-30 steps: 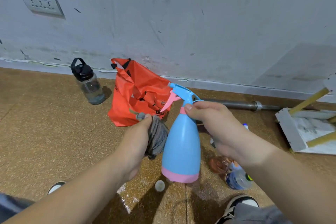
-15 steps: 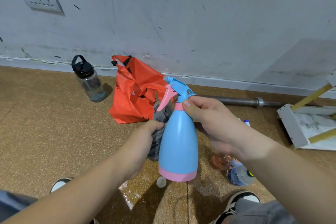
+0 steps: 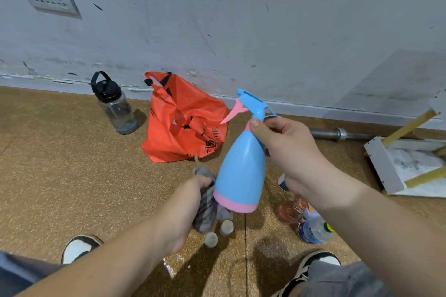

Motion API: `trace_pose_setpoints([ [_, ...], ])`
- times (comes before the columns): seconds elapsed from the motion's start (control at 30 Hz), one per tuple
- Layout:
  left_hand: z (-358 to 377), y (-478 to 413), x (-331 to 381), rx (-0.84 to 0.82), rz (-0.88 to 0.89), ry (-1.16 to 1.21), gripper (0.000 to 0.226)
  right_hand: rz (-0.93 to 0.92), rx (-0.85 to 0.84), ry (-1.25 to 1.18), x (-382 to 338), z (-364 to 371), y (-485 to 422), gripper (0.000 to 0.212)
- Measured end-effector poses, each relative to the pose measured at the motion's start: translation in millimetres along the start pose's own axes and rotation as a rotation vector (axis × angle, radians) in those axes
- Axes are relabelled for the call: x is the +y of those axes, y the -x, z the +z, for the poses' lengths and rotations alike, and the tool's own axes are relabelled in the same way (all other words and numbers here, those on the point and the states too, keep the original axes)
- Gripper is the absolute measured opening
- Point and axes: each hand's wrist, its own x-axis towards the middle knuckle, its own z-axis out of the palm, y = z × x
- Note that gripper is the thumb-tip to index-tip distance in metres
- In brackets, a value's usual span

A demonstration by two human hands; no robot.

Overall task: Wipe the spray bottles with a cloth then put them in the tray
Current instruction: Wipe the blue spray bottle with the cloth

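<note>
- since half a second ago the cloth has gone from the neck, just under the pink trigger, down to the pink base band of the spray bottle. it now touches the bottle's lower side at about 7 o'clock.
- the bottle has also tipped further: nozzle toward 11 o'clock, base toward 6, held in the air above the floor.
- my reading: one neck-to-base wiping stroke on this side is about done. the far side may still need a pass before the bottle goes to the tray.
- left hand: fingers curled tight round the bunched cloth, pressing it against the bottle's base.
- right hand: thumb and fingers closed round the bottle's neck, thumb tip on the pink collar. it alone carries the bottle.
- what i take for the white tray lies on the floor at 3 o'clock of the bottle, well apart. no bottle shows in its visible part.
- other small bottles lie on the floor at 5 o'clock, probably still to be wiped.
- an orange bag sits at 10 o'clock, against the wall.
</note>
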Motion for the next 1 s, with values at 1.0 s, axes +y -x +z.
trace_pose_setpoints([
  [1.0,-5.0,-11.5,24.8,0.106,0.177,-0.184,0.023,0.090,-0.103,-0.042,4.9,6.6,11.2,0.009],
])
